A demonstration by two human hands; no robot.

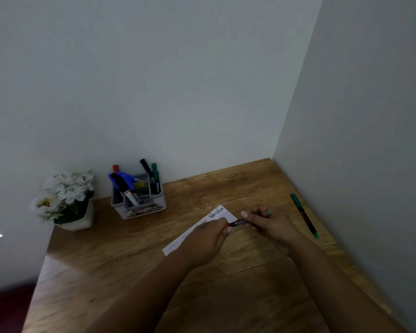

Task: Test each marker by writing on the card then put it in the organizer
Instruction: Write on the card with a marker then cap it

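Observation:
Both of my hands hold one black marker (237, 223) level above the white card (216, 213). My left hand (208, 239) pinches its left end, where a bit of red shows at the fingertips. My right hand (268, 224) grips the barrel, and a green and red end sticks out between its fingers. The card lies on the wooden desk (135, 260) with black handwriting at its far end; my left hand covers its middle. A grey organizer (139, 207) stands by the back wall with several markers upright in it. One green marker (304, 215) lies on the desk near the right wall.
A white pot of white flowers (66, 200) stands at the back left of the desk, left of the organizer. Walls close the desk at the back and right. The desk's left edge drops to a dark red surface (5, 308).

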